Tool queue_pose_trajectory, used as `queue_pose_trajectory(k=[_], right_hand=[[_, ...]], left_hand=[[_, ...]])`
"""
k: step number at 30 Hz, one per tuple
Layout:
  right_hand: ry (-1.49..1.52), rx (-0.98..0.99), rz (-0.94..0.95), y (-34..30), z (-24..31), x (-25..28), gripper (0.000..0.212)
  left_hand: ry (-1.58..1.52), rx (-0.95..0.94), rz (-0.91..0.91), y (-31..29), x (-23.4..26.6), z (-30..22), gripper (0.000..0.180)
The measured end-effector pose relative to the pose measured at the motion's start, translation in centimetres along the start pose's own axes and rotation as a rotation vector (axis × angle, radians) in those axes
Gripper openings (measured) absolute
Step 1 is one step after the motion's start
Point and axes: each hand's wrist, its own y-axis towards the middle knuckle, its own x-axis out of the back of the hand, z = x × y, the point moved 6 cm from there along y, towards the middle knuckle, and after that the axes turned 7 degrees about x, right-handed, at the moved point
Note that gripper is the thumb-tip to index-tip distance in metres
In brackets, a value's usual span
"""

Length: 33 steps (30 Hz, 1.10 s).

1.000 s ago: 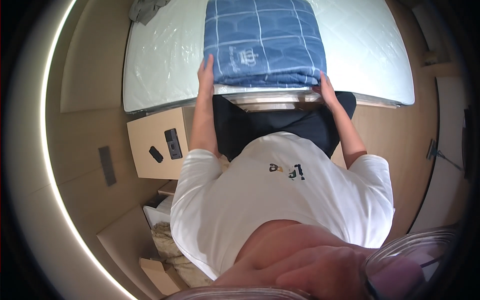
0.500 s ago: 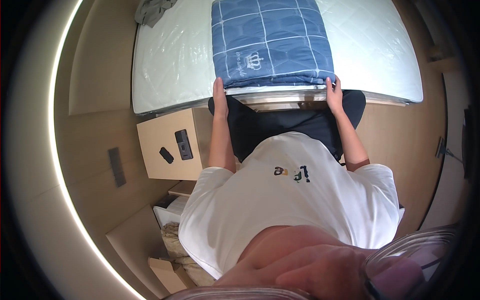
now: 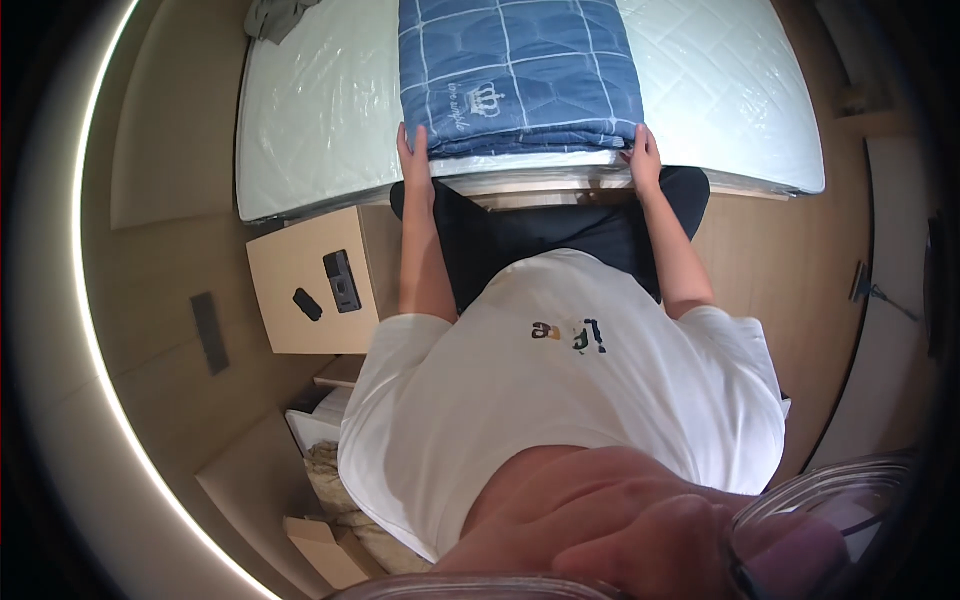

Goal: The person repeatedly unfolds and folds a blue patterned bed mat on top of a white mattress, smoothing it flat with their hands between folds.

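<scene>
Taking the middle of the view as the clock's centre, a folded blue quilt (image 3: 525, 70) with a white check and a pale crown emblem lies at 12 o'clock, flat on a white quilted mattress (image 3: 320, 120) wrapped in clear, glossy plastic. Its stacked folds show along the near edge, just inside the mattress edge closest to the person. The left hand (image 3: 414, 155) is at 11 o'clock, at the quilt's near left corner, with thumb and fingers pointing away from the body and parted by a narrow gap; whether the fabric is pinched between them I cannot tell. The right hand (image 3: 644, 160) is between 1 and 2 o'clock, at the near right corner, its thumb lying along the side edge and its fingers bent in toward the folds; how firmly it has hold there, if at all, I cannot tell. A crumpled grey cloth (image 3: 280, 18) rests on the mattress at 11 o'clock. At 9 o'clock, close to the mattress, stands a beige nightstand (image 3: 285, 265) bearing a dark rectangular device (image 3: 342, 281) and, beside it, a smaller black object (image 3: 307, 304). An open cardboard box (image 3: 325, 552) sits at 7 o'clock, and a long-handled tool (image 3: 885, 295) shows at 3 o'clock.
</scene>
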Motion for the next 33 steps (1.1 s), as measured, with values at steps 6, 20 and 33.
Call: queue_pose_trajectory(k=[6,20,33], right_hand=[[-0.495,0.21,0.051,-6.3,-3.8,1.6,0.04],[-0.352,0.605,0.488,-10.4,9.1,-10.6,0.035],[-0.754,1.237,0.341,-18.5,20.0,-20.9,0.076]], left_hand=[[0.392,-0.213,0.135,-5.3,1.2,2.3,0.096],[0.548,-0.412,-0.38,1.5,2.5,1.5,0.06],[-0.271,0.117,0.154,-1.6,-2.7,-1.3,0.051]])
